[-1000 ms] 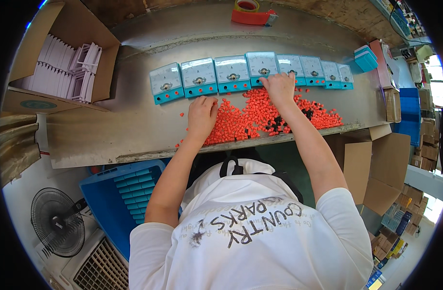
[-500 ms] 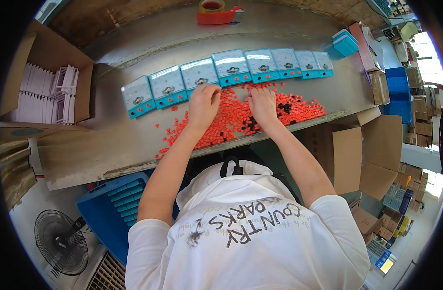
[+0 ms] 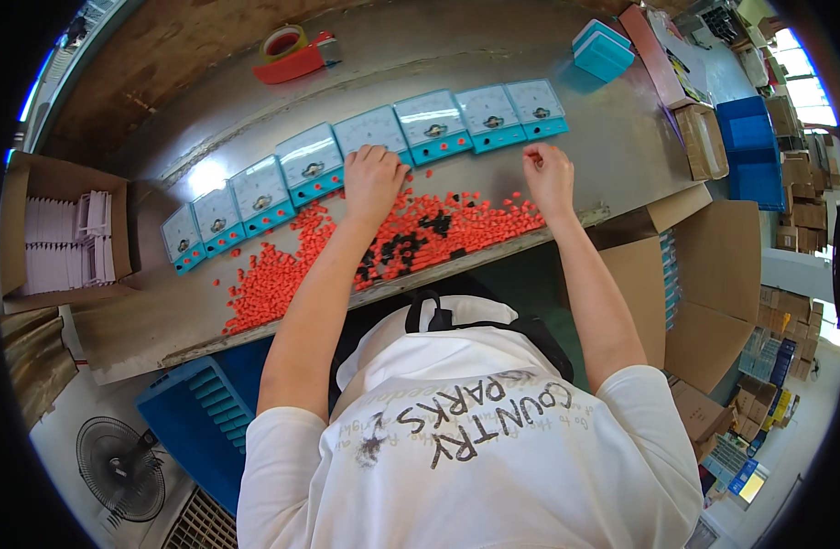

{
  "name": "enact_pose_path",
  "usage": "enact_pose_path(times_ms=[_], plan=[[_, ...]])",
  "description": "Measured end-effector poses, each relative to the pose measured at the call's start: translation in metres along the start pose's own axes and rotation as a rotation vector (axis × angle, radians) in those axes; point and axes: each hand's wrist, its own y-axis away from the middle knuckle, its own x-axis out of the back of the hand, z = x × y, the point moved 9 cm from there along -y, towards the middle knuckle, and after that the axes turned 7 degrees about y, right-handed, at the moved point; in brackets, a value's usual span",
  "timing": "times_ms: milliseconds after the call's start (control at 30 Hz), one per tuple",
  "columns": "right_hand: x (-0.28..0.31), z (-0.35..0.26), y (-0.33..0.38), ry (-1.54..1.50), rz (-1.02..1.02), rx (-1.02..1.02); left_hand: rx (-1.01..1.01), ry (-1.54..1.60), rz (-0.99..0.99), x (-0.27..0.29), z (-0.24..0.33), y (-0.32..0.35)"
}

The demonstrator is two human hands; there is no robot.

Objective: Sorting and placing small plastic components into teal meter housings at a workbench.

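A bowed row of clear-faced panel meters with turquoise lower strips lies across the metal table. Red studs sit in the holes of several strips. My left hand rests at the lower strip of a middle meter, fingers bent down; whatever they hold is hidden. To the right, my right hand is held just below the rightmost meter, its thumb and fingertips pinched together. Anything in that pinch is too small to make out. Between my forearms and the row spreads a pile of small red caps, with black ones among them.
A red tape dispenser and stacked turquoise boxes stand at the back. On the left is a carton of white parts. An open carton adjoins the table's right front. A blue crate and fan are lower left.
The view has shifted, so the row and pile appear farther left. My right hand has left the pile for the row's right end. My left hand has moved rightward along the row.
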Motion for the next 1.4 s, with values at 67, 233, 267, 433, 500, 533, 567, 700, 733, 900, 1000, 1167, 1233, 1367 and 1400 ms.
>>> enact_pose_path(times_ms=[67, 233, 267, 433, 500, 533, 567, 700, 733, 900, 1000, 1167, 1233, 1367, 1400], plan=[[0.000, 0.014, -0.014, 0.013, 0.005, -0.006, 0.007, 0.006, 0.019, 0.000, 0.003, 0.000], [-0.011, 0.002, -0.039, 0.117, 0.006, 0.136, 0.056, -0.032, 0.104, 0.007, 0.005, -0.001], [-0.014, 0.000, -0.041, 0.113, 0.004, 0.138, 0.074, -0.058, 0.075, 0.005, 0.005, -0.001], [-0.040, -0.009, -0.043, 0.329, -0.149, 0.243, 0.104, -0.096, 0.035, 0.002, 0.007, 0.000], [-0.035, -0.010, -0.042, 0.305, -0.123, 0.247, 0.115, -0.121, 0.030, 0.001, 0.008, -0.001], [-0.032, -0.011, -0.042, 0.282, -0.095, 0.246, 0.130, -0.123, 0.028, -0.001, 0.007, -0.001], [-0.029, -0.012, -0.043, 0.284, -0.094, 0.247, 0.144, -0.124, 0.026, -0.001, 0.006, -0.002], [-0.038, -0.012, -0.043, 0.483, -0.253, 0.232, 0.097, -0.110, 0.031, -0.001, 0.011, -0.002], [-0.042, -0.012, -0.043, 0.482, -0.259, 0.230, 0.070, -0.116, 0.020, -0.002, 0.012, 0.000], [-0.045, -0.021, -0.039, 0.481, -0.259, 0.212, 0.064, -0.101, -0.050, -0.007, 0.010, 0.010], [-0.043, -0.017, -0.042, 0.548, -0.235, 0.199, 0.031, -0.070, -0.055, -0.006, 0.015, 0.007], [-0.044, -0.012, -0.047, 0.562, -0.269, 0.185, 0.058, -0.111, -0.045, -0.001, 0.017, 0.001], [-0.043, -0.009, -0.052, 0.546, -0.364, 0.142, 0.071, -0.129, -0.047, -0.001, 0.017, -0.002], [-0.034, -0.009, -0.052, 0.534, -0.243, 0.149, 0.073, -0.179, -0.060, -0.006, 0.014, -0.004], [-0.037, -0.006, -0.050, 0.536, -0.239, 0.148, 0.061, -0.180, -0.050, -0.005, 0.016, -0.005]])
